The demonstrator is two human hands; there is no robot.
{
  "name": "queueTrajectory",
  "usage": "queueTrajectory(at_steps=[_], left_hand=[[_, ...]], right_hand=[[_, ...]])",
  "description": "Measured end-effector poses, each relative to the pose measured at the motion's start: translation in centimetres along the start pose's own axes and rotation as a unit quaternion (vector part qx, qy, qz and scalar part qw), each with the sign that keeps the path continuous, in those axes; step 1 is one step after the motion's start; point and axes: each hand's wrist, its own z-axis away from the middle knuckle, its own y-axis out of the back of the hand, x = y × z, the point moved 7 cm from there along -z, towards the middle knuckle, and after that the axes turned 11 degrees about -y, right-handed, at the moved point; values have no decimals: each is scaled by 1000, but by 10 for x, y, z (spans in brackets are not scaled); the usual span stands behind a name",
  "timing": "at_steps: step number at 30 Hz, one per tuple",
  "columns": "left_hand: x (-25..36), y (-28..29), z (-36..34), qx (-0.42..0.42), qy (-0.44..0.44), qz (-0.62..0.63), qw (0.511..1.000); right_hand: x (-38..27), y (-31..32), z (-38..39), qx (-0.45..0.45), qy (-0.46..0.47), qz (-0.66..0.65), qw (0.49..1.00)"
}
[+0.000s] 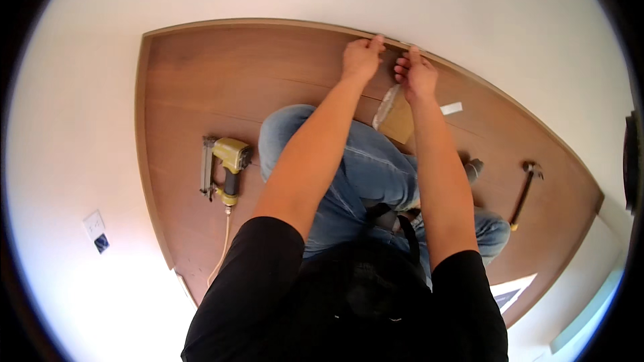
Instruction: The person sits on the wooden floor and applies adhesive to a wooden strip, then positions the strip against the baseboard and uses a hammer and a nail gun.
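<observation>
Both arms stretch forward to a thin wooden baseboard strip [268,21] that runs where the brown wood floor [215,67] meets the white wall. At its top edge, my left hand [362,58] is closed, thumb and forefinger pinched together. Just to its right, my right hand [418,79] is closed too, its fingertips at the same edge and its other fingers curled. A small whitish bit shows between the two sets of fingertips, too small to name. Below the right hand, a tan piece of cardboard [397,121] lies on the floor, partly hidden by my forearm.
A yellow and black nail gun [231,155] lies at left, its air hose [223,248] trailing toward me. A hammer [525,194] rests at right. Near the cardboard is a white slip [451,108]. An outlet [95,226] sits on the left wall. My jeans-clad legs are folded beneath my arms.
</observation>
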Motion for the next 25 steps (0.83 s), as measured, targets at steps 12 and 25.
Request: queueTrajectory(at_steps=[12,25], left_hand=[[3,-7,-1,-9,-5,5,1000],[7,-11,1,-31,1,-36,999]], right_hand=[[-4,-1,2,-26,12,0,1000],[7,-5,3,-4,2,-6,1000]])
